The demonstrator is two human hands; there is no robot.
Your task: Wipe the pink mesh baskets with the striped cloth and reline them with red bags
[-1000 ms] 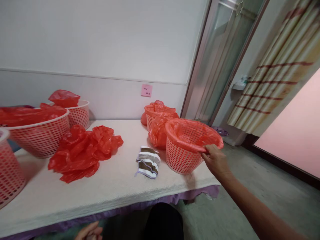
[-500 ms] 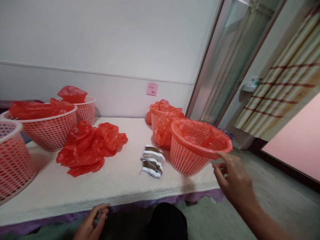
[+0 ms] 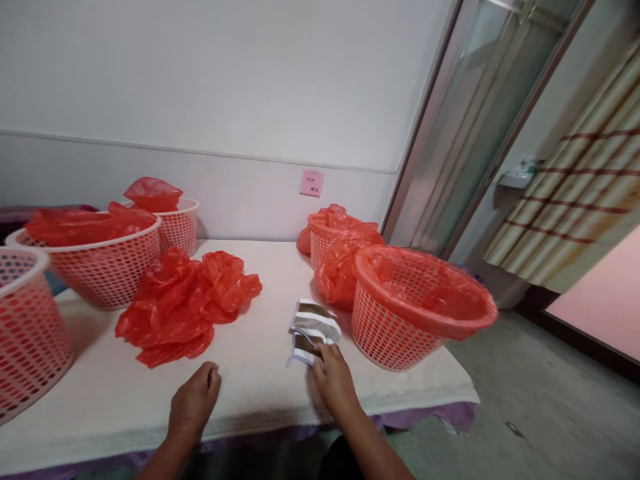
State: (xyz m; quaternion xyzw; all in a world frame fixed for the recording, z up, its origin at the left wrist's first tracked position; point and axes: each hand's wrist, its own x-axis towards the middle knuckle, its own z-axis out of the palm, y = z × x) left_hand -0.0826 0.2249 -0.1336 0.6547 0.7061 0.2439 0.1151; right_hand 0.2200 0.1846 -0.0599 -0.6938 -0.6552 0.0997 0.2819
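A small folded cloth [image 3: 317, 323] with brown, white and grey stripes and a purple edge lies on the pale covered table. My right hand [image 3: 334, 379] has its fingers closed on the cloth's near right corner. Over the front part of the table is my left hand [image 3: 195, 399], loosely curled into a fist, with nothing showing in it. Just right of the cloth stands a pink mesh basket [image 3: 383, 333], a red plastic bag [image 3: 425, 293] lining it and folded over its rim. A heap of crumpled red plastic bags [image 3: 187, 307] lies beyond my left hand.
Three pink mesh baskets, a near one [image 3: 30, 340], a wide one [image 3: 107, 267] and a far one [image 3: 183, 223], stand at the left. Another basket [image 3: 320, 243] with red bags is at the back right. A pink note [image 3: 311, 183] sticks to the wall. The table ends at the right.
My right hand has left the lined basket's rim and moved left onto the striped cloth, gripping its corner. My left hand has risen forward over the table, and its fingers have closed.
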